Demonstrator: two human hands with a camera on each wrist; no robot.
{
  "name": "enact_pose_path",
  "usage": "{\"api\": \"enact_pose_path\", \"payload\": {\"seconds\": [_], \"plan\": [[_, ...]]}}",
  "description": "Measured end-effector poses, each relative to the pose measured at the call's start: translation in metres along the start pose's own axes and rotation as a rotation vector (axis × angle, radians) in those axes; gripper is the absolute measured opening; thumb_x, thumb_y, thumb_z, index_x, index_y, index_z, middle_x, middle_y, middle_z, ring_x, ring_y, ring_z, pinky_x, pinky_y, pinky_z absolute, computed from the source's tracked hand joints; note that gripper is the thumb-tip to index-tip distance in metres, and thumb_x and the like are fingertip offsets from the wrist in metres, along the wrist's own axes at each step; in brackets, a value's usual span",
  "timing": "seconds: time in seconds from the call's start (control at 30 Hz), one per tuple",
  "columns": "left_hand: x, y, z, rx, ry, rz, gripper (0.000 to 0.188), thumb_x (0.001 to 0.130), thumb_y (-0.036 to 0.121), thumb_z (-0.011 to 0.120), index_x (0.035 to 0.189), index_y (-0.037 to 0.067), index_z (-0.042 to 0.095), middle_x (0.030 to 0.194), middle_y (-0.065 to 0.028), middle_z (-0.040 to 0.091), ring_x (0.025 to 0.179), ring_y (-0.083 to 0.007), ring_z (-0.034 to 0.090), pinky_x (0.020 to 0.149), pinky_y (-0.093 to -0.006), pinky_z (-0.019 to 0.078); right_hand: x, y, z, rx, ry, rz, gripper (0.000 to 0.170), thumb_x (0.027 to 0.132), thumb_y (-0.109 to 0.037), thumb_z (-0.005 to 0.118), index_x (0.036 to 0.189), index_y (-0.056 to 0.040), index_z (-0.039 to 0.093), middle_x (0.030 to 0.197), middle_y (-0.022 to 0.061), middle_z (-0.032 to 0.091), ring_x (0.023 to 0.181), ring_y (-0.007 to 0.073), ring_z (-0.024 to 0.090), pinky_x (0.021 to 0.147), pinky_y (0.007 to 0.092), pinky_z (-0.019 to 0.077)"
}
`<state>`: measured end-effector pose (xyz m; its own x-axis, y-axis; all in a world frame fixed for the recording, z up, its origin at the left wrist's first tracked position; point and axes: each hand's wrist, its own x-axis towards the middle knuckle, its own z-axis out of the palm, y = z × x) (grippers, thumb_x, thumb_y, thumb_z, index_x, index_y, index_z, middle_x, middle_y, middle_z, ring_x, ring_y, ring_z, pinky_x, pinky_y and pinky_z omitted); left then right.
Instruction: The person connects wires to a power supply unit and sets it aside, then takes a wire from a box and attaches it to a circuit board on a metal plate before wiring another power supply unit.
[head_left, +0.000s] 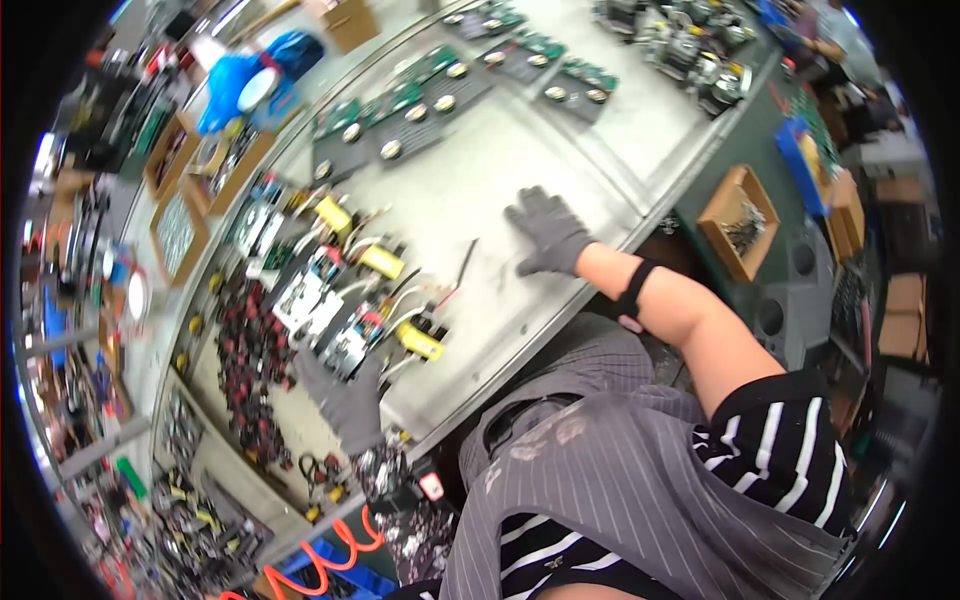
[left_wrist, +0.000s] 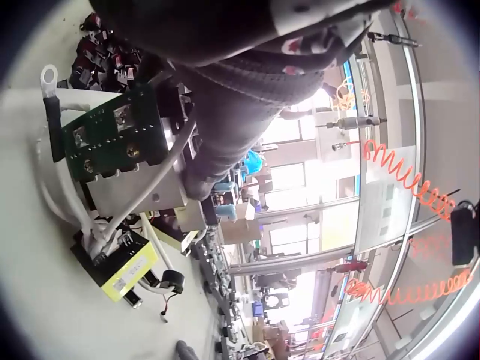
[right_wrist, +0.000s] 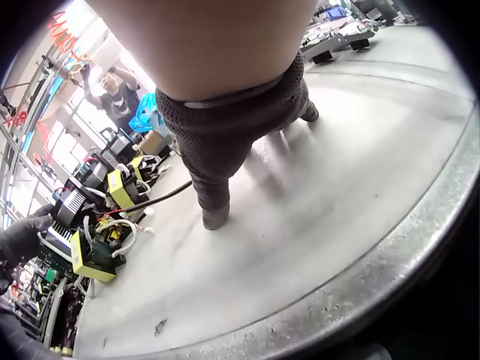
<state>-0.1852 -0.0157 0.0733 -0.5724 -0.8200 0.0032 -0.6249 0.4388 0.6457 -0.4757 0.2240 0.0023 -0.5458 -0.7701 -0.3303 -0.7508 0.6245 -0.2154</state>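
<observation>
Both hands wear grey gloves. The left hand (head_left: 345, 402) grips the near end of a circuit assembly (head_left: 345, 345), the closest in a row of several. In the left wrist view this assembly shows a green board (left_wrist: 116, 135), a metal plate and a white cable with a ring terminal (left_wrist: 49, 79); a glove finger lies against the plate, the other fingers are partly hidden. A yellow-wrapped transformer (left_wrist: 129, 276) hangs on its wires beside it. The right hand (head_left: 548, 232) rests on the pale tabletop with fingers spread, holding nothing; its fingertips touch the surface in the right wrist view (right_wrist: 240, 150).
Dark plates with green boards and round parts (head_left: 415, 112) lie at the back. Left of the row is a heap of dark red parts (head_left: 250, 370). Metal units (head_left: 690, 50) stand at the far right. A cardboard tray of small parts (head_left: 738, 222) sits beyond the table's metal edge.
</observation>
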Motion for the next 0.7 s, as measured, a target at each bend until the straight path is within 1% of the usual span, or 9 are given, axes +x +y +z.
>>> {"api": "enact_pose_path", "payload": {"seconds": [0.03,0.17,0.2,0.27,0.3,0.4,0.47,0.53,0.7], "plan": [[-0.001,0.020,-0.009,0.223,-0.027,-0.004,0.097,0.065,0.026,0.079,0.144,0.000,0.029,0.146,-0.0278,0.026,0.135,-0.0408,0.029,0.112,-0.0445,0.0253,0.001,-0.001,0.002,0.005,0.015,0.001,0.100,0.059,-0.055,0.076,0.142,-0.0115,0.039,0.148,0.0230,0.028,0.139,0.0417,0.022,0.110,0.0562,0.0226],[-0.004,0.075,-0.003,0.378,0.171,0.216,0.079,0.070,0.019,0.074,0.138,-0.001,0.040,0.143,-0.0286,0.031,0.132,-0.0414,0.034,0.110,-0.0445,0.0299,-0.001,-0.003,0.007,0.032,0.022,0.011,0.100,0.061,-0.058,0.074,0.142,-0.0121,0.039,0.150,0.0209,0.028,0.140,0.0390,0.022,0.112,0.0532,0.0206],[-0.002,0.091,0.002,0.328,0.163,0.342,0.075,0.072,0.018,0.073,0.137,-0.001,0.041,0.142,-0.0289,0.032,0.132,-0.0424,0.034,0.110,-0.0460,0.0299,-0.004,-0.004,0.007,0.039,0.022,0.002,0.099,0.062,-0.059,0.073,0.142,-0.0123,0.039,0.150,0.0205,0.029,0.140,0.0383,0.023,0.112,0.0523,0.0207],[0.005,0.138,0.014,0.330,0.019,0.407,0.071,0.073,0.016,0.072,0.136,0.001,0.043,0.140,-0.0272,0.036,0.132,-0.0426,0.033,0.109,-0.0469,0.0294,-0.010,-0.003,0.001,0.063,0.026,-0.011,0.097,0.063,-0.058,0.072,0.142,-0.0125,0.039,0.149,0.0204,0.029,0.140,0.0380,0.023,0.112,0.0516,0.0209],[0.015,0.148,0.027,0.282,-0.004,0.504,0.066,0.072,0.022,0.071,0.132,0.005,0.048,0.136,-0.0272,0.040,0.129,-0.0463,0.034,0.108,-0.0512,0.0289,-0.011,-0.005,-0.002,0.072,0.019,-0.026,0.094,0.065,-0.057,0.071,0.142,-0.0127,0.040,0.149,0.0204,0.030,0.139,0.0377,0.024,0.112,0.0509,0.0210],[0.053,0.167,0.069,0.380,-0.112,0.505,0.063,0.073,0.022,0.070,0.132,0.010,0.048,0.137,-0.0223,0.043,0.130,-0.0445,0.034,0.108,-0.0518,0.0286,-0.013,0.012,0.011,0.167,0.071,-0.143,0.086,0.070,-0.054,0.068,0.141,-0.0128,0.041,0.148,0.0199,0.031,0.139,0.0368,0.025,0.111,0.0498,0.0224],[0.085,0.153,0.100,0.477,-0.144,0.476,0.067,0.074,0.024,0.070,0.134,0.011,0.046,0.136,-0.0223,0.044,0.130,-0.0412,0.036,0.108,-0.0488,0.0291,-0.020,0.024,0.007,0.230,0.052,-0.236,0.076,0.075,-0.047,0.065,0.139,-0.0130,0.043,0.148,0.0174,0.032,0.139,0.0347,0.025,0.112,0.0487,0.0215],[0.117,0.154,0.119,0.558,-0.217,0.370,0.071,0.074,0.028,0.070,0.137,0.011,0.042,0.137,-0.0220,0.042,0.129,-0.0388,0.037,0.108,-0.0470,0.0293,-0.020,0.044,0.009,0.217,0.066,-0.337,0.069,0.079,-0.043,0.062,0.139,-0.0135,0.043,0.148,0.0147,0.033,0.140,0.0320,0.025,0.114,0.0476,0.0196],[0.174,0.104,0.153,0.832,-0.120,0.124,0.075,0.074,0.031,0.068,0.140,0.015,0.038,0.139,-0.0169,0.041,0.132,-0.0323,0.034,0.108,-0.0459,0.0276,-0.016,0.061,0.015,0.265,0.042,-0.436,0.065,0.082,-0.040,0.060,0.139,-0.0141,0.043,0.148,0.0135,0.033,0.140,0.0312,0.024,0.115,0.0473,0.0169]]}}
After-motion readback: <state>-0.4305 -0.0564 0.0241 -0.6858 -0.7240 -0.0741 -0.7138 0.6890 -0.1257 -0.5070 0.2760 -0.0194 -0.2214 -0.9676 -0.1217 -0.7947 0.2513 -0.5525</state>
